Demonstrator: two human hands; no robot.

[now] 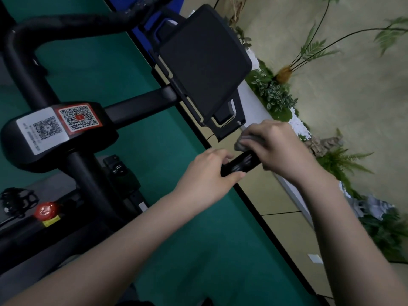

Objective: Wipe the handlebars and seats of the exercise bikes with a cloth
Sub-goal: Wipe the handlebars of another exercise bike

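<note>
I see the handlebar end (239,164) between 2 hands; the left hand (205,175) curls round its near side; the right hand (280,146) clutches a grey cloth (241,144) against its far side; beyond the grip, a black console (203,62); left of it, 2 QR labels (77,118).

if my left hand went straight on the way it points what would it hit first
Probably the right hand with the grey cloth, just along the handlebar the left hand grips.
</note>
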